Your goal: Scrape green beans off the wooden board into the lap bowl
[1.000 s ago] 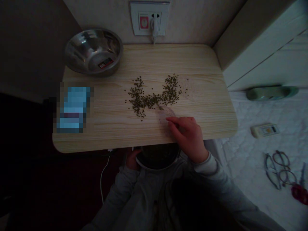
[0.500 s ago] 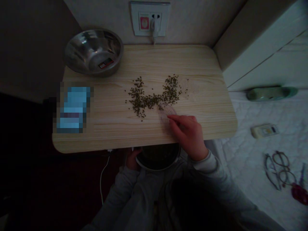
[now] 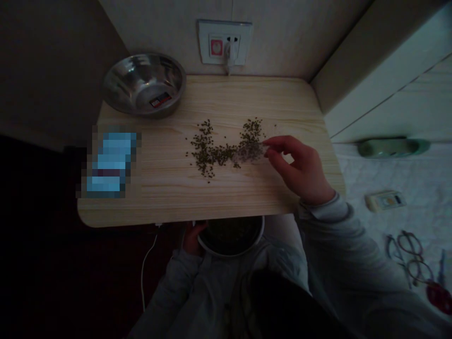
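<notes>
1. Left hand [image 3: 192, 239] was at the left side of the dark bowl [image 3: 230, 254], below the table [image 3: 158, 197] edge; fingers mostly hidden, couldn't tell their grip.
2. Right hand [image 3: 301, 170], nearer the seeds, pinched a clear plastic piece [image 3: 250, 153] between thumb and forefinger.
3. Plastic's long axis ran roughly left-right, leftward from fingertips, its free end at the seeds' middle strip.
4. Green seeds [image 3: 202, 150] lay mainly left of those fingertips, two clumps joined by that sideways strip; right clump just up-left of them.
5. Metal bowl [image 3: 144, 85]: far left corner, well apart.
</notes>
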Demonstrator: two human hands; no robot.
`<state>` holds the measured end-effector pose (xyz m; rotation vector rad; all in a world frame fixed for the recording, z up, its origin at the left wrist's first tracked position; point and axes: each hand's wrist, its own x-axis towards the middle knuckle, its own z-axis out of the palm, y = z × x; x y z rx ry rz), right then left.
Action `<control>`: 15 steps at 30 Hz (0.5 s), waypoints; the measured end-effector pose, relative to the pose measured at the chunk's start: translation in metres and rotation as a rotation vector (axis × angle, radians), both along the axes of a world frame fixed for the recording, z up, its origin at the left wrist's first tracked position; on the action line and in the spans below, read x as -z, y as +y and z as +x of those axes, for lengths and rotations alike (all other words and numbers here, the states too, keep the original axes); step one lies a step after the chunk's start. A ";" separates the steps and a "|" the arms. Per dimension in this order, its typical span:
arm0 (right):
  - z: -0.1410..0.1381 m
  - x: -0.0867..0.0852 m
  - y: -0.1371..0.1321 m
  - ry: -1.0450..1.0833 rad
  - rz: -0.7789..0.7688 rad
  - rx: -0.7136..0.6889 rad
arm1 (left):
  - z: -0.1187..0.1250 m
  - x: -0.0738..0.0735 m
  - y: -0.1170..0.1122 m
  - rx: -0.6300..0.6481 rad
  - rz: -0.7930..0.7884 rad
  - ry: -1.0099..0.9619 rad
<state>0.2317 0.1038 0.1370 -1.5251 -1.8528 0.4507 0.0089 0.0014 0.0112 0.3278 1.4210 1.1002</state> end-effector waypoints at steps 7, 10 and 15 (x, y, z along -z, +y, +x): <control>0.002 0.028 0.019 0.082 0.031 -0.016 | 0.002 -0.002 0.001 -0.028 0.036 0.013; 0.003 0.032 0.019 0.109 0.050 0.009 | 0.002 -0.002 0.003 -0.006 0.019 0.044; 0.005 0.033 0.018 0.139 0.063 -0.023 | 0.000 0.000 0.005 0.013 -0.004 0.056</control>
